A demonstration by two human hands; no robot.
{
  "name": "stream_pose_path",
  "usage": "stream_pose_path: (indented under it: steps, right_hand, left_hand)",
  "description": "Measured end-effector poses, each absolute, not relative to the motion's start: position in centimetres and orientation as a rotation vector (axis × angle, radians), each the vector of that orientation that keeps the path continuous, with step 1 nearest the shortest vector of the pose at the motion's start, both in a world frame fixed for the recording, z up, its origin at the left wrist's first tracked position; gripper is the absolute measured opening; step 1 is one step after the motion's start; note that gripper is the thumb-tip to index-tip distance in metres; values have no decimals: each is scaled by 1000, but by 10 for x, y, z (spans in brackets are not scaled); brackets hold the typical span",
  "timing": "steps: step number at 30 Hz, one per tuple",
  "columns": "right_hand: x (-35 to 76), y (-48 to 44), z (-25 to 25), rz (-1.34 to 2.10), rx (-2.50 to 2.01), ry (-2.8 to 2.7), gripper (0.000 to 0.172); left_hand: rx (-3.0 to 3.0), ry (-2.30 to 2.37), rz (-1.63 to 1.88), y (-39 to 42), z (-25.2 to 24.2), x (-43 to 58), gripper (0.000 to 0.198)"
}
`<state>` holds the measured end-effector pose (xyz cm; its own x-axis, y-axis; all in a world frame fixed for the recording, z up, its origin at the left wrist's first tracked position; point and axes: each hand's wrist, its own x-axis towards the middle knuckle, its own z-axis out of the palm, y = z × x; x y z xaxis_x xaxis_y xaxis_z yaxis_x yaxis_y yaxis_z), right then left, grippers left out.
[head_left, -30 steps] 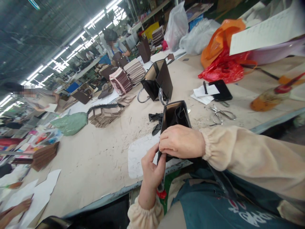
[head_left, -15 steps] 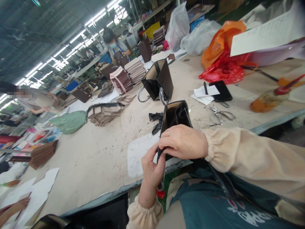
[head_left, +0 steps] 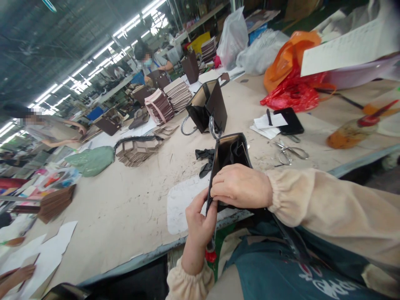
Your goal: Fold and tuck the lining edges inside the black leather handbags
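Note:
A dark handbag (head_left: 233, 146) stands open at the table's front edge, its black lining showing inside. My left hand (head_left: 201, 216) pinches the bag's left rim near the front corner, thumb and fingers on either side of the edge. Over the bag's opening, my right hand (head_left: 240, 186) is closed with its fingertips at the same stretch of rim, touching the left hand's fingers. Whether a small part lies between the fingertips is hidden. Black scraps (head_left: 205, 160) lie just left of the bag, and a white sheet (head_left: 178, 208) lies partly under it.
A second dark bag (head_left: 220, 104) stands behind. Scissors (head_left: 292, 151), a black phone-like slab (head_left: 290, 121) and a glue bottle (head_left: 343, 135) lie right. Stacked brown pieces (head_left: 159, 106), a green bag (head_left: 92, 160) and red plastic (head_left: 290, 96) sit farther off. Co-workers are at left and behind.
My right hand has shifted very slightly right along the rim, while my left hand keeps its pinch. A co-worker at far left has moved an arm.

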<state>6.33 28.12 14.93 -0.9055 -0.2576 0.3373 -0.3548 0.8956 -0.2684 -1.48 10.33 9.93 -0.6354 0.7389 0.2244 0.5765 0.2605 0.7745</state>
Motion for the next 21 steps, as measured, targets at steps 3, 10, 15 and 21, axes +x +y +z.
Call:
stream_pose_path:
  steps: [3, 10, 15, 21]
  right_hand:
    - [62, 279, 151, 470, 421, -2805, 22]
    - [59, 273, 152, 462, 265, -2866, 19]
    - [58, 270, 153, 447, 210, -2875, 19]
    - [58, 270, 153, 461, 191, -2874, 18]
  left_hand:
    - [1249, 2358, 1332, 103, 100, -14, 30]
    - [1309, 2418, 1376, 101, 97, -15, 30]
    - [1381, 2445, 1358, 99, 98, -14, 28]
    - [1519, 2460, 1332, 99, 101, -14, 27]
